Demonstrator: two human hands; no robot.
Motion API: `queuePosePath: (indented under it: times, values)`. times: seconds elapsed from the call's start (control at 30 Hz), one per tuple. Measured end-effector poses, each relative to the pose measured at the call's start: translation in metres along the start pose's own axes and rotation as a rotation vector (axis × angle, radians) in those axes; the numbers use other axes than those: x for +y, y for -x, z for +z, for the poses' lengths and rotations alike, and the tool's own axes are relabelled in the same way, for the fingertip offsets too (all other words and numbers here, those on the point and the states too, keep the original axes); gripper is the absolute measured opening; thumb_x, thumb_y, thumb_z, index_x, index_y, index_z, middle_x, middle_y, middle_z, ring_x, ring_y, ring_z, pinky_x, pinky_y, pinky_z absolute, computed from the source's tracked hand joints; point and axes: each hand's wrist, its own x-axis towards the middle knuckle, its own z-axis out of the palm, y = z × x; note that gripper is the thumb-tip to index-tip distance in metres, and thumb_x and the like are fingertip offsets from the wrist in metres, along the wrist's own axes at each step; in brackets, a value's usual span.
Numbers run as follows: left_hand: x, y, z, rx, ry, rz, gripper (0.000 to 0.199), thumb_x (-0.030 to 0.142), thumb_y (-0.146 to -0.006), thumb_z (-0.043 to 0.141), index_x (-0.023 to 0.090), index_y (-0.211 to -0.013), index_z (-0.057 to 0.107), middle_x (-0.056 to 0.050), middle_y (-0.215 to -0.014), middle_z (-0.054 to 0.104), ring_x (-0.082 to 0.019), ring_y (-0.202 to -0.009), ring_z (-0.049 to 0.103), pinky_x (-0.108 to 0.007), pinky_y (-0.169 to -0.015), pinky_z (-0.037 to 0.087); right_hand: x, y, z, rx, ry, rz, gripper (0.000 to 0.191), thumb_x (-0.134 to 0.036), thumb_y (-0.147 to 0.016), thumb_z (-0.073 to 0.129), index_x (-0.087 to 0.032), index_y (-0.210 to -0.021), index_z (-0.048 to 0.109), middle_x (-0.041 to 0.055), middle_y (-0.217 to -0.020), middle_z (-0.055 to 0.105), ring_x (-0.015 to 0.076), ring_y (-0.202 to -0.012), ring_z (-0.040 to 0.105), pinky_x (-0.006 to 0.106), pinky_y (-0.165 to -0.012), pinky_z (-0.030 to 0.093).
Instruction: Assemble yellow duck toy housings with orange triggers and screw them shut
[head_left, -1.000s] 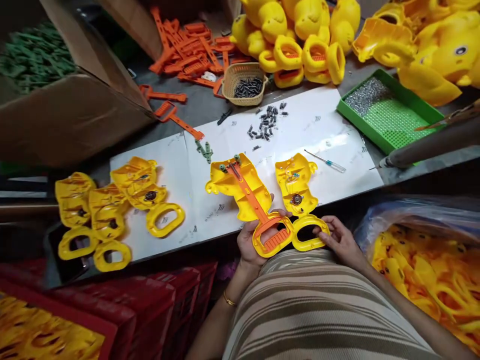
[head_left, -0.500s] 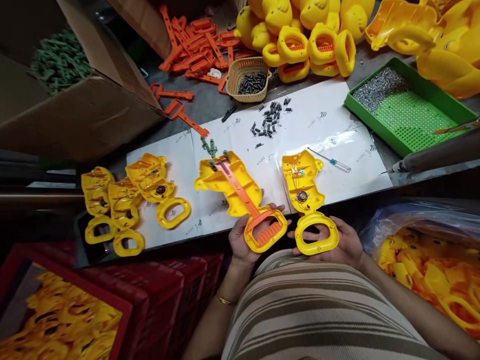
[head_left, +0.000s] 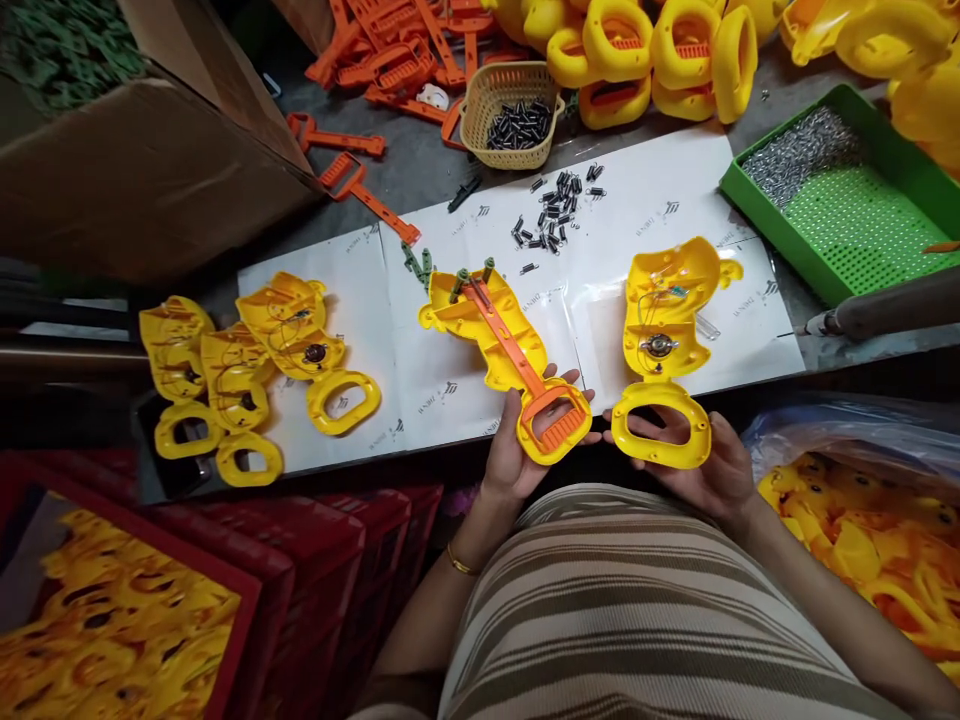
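Observation:
My left hand [head_left: 507, 458] is closed on the ring handle of a yellow toy shell half [head_left: 517, 350]. An orange pull lever [head_left: 510, 340] with a ribbed grip lies inside that shell, and small green parts [head_left: 460, 285] stand at its far end. My right hand [head_left: 724, 465] grips the ring handle of another yellow shell half [head_left: 661, 427], which carries thin wires and a round speaker [head_left: 659, 345]. The two shells are held apart, inner sides up. Under the right shell, a screwdriver [head_left: 707, 327] is mostly hidden.
White paper [head_left: 420, 350] covers the bench, with loose black springs [head_left: 559, 210] on it. Three wired shell halves [head_left: 289, 320] lie left. Behind are a spring basket [head_left: 510, 150], orange levers [head_left: 405, 60] and a green tray [head_left: 862, 230]. A cardboard box [head_left: 165, 190] stands left.
The right shell has risen and moved right, now covering most of the screwdriver. The left shell has shifted slightly right with my left hand. The view has shifted too.

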Motion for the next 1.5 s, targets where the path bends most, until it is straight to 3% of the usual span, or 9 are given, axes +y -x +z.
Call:
queuePosePath:
  times: [0.1,0.3,0.5,0.6,0.9,1.13,1.5]
  values:
    - [0.0,-0.007,0.005,-0.026,-0.007,0.043,0.052,0.063,-0.084,0.059,0.03,-0.125,0.062,-0.007,-0.147,0.052,-0.038,-0.138,0.046,-0.06,-0.097,0.053,-0.009,0.0,0.005,0.053,0.139,-0.131,0.082,-0.077,-0.08,0.034,-0.023,-0.14,0.045,0.0184,-0.135,0.058,0.0359,-0.116,0.061,0.048,-0.08,0.054]
    - [-0.007,-0.028,0.017,-0.096,-0.006,0.144,0.059,0.069,-0.081,0.061,0.032,-0.126,0.061,-0.004,-0.15,0.05,-0.037,-0.139,0.045,-0.057,-0.104,0.048,-0.002,-0.024,0.023,0.224,0.282,-0.44,0.078,-0.071,-0.08,0.054,-0.024,-0.14,0.044,0.012,-0.14,0.056,0.0309,-0.126,0.057,0.046,-0.107,0.046]
    - [-0.017,-0.046,0.027,-0.097,0.005,0.209,0.073,0.077,-0.075,0.059,0.025,-0.127,0.061,-0.008,-0.145,0.055,-0.035,-0.137,0.047,-0.05,-0.108,0.045,-0.006,-0.048,0.039,0.397,0.632,-0.743,0.075,-0.062,-0.078,0.063,-0.02,-0.139,0.049,0.0139,-0.129,0.055,0.0309,-0.123,0.053,0.048,-0.105,0.046]
    - [-0.019,-0.05,0.031,-0.072,0.004,0.22,0.075,0.079,-0.078,0.054,0.022,-0.126,0.061,-0.01,-0.137,0.061,-0.034,-0.14,0.044,-0.048,-0.111,0.044,-0.012,-0.054,0.045,0.443,0.786,-0.816,0.071,-0.055,-0.079,0.065,-0.019,-0.138,0.051,0.0141,-0.125,0.054,0.0306,-0.12,0.053,0.049,-0.104,0.047]
    - [-0.021,-0.055,0.034,-0.037,0.088,0.202,0.067,0.074,-0.08,0.057,0.021,-0.119,0.066,-0.007,-0.138,0.06,-0.031,-0.145,0.037,-0.043,-0.117,0.038,-0.007,-0.069,0.052,0.466,0.917,-0.925,0.074,-0.045,-0.077,0.07,-0.021,-0.143,0.048,0.0134,-0.124,0.049,0.0297,-0.119,0.051,0.051,-0.103,0.047]
    - [-0.02,-0.055,0.037,0.007,0.211,0.179,0.059,0.067,-0.088,0.051,0.027,-0.131,0.06,-0.003,-0.137,0.061,-0.028,-0.142,0.043,-0.041,-0.115,0.04,-0.006,-0.073,0.051,0.49,1.005,-0.931,0.076,-0.051,-0.078,0.069,-0.02,-0.143,0.049,0.0138,-0.123,0.048,0.0304,-0.117,0.05,0.053,-0.101,0.048]
    - [-0.018,-0.058,0.031,-0.017,0.162,0.184,0.066,0.071,-0.082,0.058,0.028,-0.133,0.059,-0.003,-0.139,0.06,-0.029,-0.141,0.043,-0.042,-0.113,0.043,-0.004,-0.073,0.052,0.499,1.081,-0.866,0.079,-0.061,-0.077,0.068,-0.021,-0.143,0.049,0.0138,-0.123,0.048,0.031,-0.116,0.048,0.052,-0.101,0.046]
